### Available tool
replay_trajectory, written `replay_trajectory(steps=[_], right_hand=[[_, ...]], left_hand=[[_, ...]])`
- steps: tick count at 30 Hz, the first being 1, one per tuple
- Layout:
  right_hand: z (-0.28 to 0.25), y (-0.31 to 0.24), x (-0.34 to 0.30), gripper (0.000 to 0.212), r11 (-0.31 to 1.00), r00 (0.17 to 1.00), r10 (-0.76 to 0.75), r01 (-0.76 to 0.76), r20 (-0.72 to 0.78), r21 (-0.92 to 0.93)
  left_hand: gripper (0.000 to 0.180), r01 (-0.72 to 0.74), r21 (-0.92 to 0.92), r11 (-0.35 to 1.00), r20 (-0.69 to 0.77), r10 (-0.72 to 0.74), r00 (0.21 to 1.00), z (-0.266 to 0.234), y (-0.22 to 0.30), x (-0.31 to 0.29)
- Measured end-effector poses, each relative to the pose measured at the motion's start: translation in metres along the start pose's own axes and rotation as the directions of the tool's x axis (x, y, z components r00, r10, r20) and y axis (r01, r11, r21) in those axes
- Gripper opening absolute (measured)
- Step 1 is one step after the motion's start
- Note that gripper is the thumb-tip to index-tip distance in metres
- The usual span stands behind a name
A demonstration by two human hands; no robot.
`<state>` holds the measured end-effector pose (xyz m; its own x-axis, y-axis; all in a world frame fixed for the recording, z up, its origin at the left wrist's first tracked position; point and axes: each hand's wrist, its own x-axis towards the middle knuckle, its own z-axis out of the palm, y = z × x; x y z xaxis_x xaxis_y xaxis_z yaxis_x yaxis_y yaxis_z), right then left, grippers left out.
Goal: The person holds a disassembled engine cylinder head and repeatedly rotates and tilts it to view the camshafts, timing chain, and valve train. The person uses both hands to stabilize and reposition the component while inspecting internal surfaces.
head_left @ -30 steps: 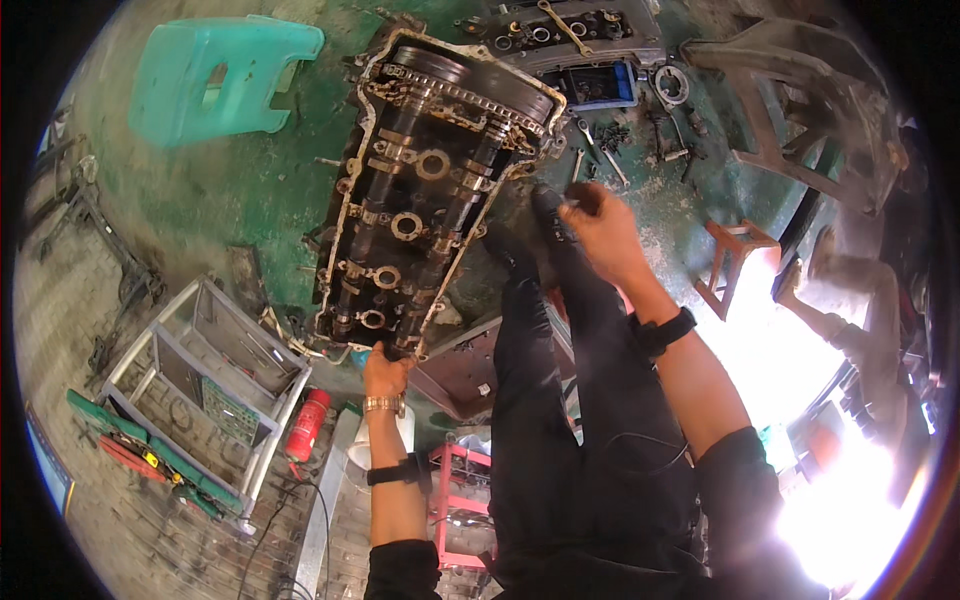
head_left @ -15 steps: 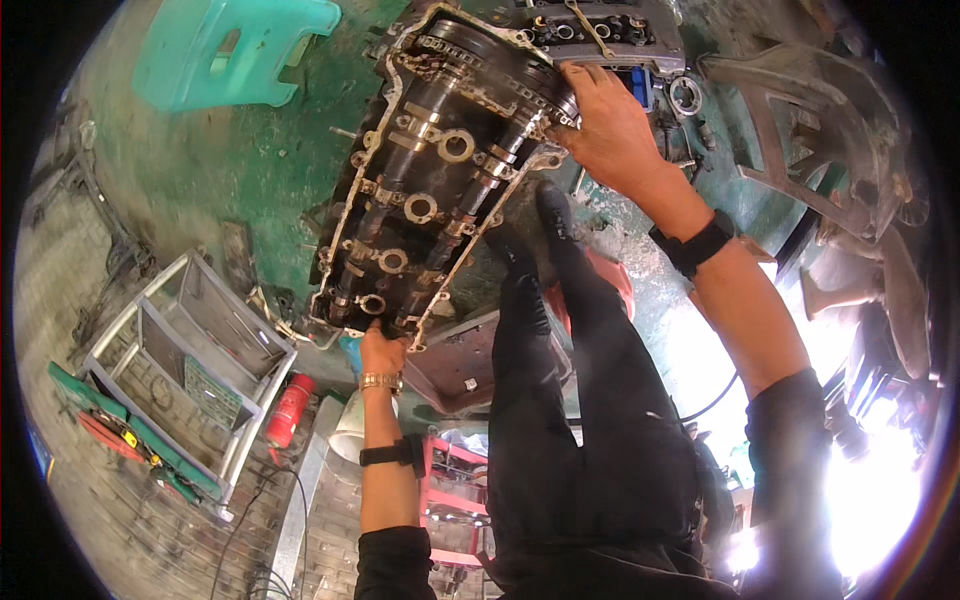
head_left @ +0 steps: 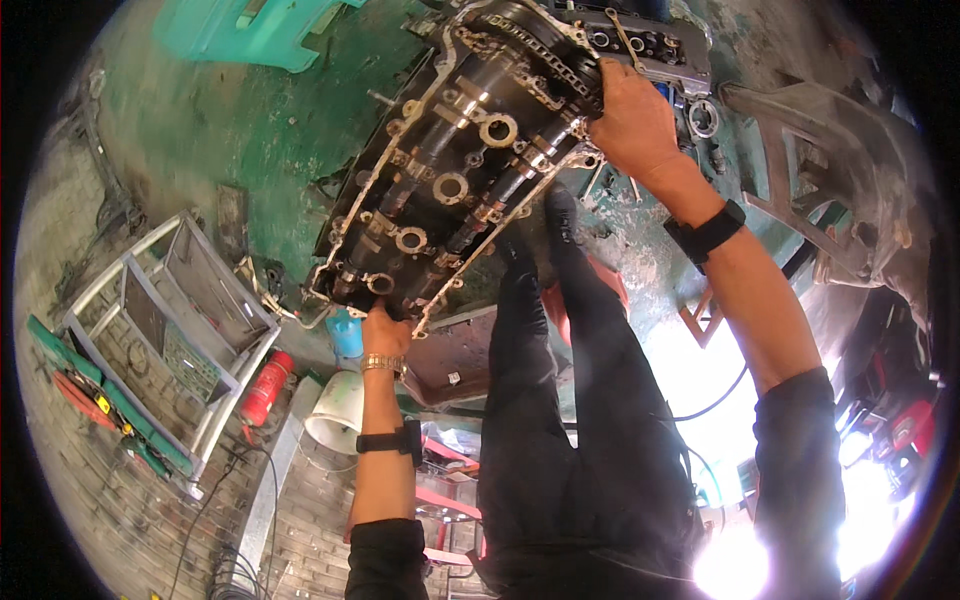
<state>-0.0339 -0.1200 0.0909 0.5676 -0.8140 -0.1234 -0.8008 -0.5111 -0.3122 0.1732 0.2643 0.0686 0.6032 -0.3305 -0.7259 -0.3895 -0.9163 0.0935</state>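
Note:
An oily engine cylinder head [head_left: 440,200] hangs slanted in front of me, its two camshafts and several round plug tubes exposed. At its upper end sit a timing chain [head_left: 548,55] and dark sprockets. My right hand [head_left: 635,120] is closed round the upper right corner beside the chain, its fingertips partly hidden. At the lower end my left hand [head_left: 385,335] grips the edge near the last plug tube; its fingers are mostly out of sight inside and under the part.
A grey engine cover [head_left: 690,65] with a wrench [head_left: 627,38] on it lies at the far right, near a metal ring [head_left: 703,118]. A green stool [head_left: 230,35] stands far left. Leftward are a metal frame [head_left: 215,425], a fire extinguisher [head_left: 267,388] and a white bucket [head_left: 335,412]. A brown tray [head_left: 450,360] lies by my legs.
The cylinder head, held in both hands, has shifted slightly right and leans more to the right at its top. The view has shifted too, so the stool sits higher. Both grips remain.

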Motion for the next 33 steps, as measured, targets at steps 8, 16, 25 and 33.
replay_trajectory(steps=[8,16,25,33], right_hand=[[-0.01,0.002,0.012,0.035,0.998,0.991,-0.062,0.065,0.116,-0.019],[-0.01,0.008,0.013,0.039,0.995,0.985,-0.094,0.099,0.147,-0.027],[-0.012,0.013,0.018,0.041,0.987,0.974,-0.154,0.16,0.165,-0.024],[-0.017,0.014,0.007,0.064,0.997,0.977,-0.077,0.071,0.197,0.039]], left_hand=[[0.048,0.171,0.054,0.984,0.129,-0.176,0.976,-0.012,0.019,-0.004],[0.045,0.125,0.018,0.992,0.123,-0.126,0.984,0.003,0.0,0.005],[0.063,0.079,0.066,0.995,0.056,-0.082,0.995,-0.012,0.008,-0.029],[0.058,0.141,-0.033,0.99,0.111,-0.136,0.984,0.0,0.002,-0.005]])
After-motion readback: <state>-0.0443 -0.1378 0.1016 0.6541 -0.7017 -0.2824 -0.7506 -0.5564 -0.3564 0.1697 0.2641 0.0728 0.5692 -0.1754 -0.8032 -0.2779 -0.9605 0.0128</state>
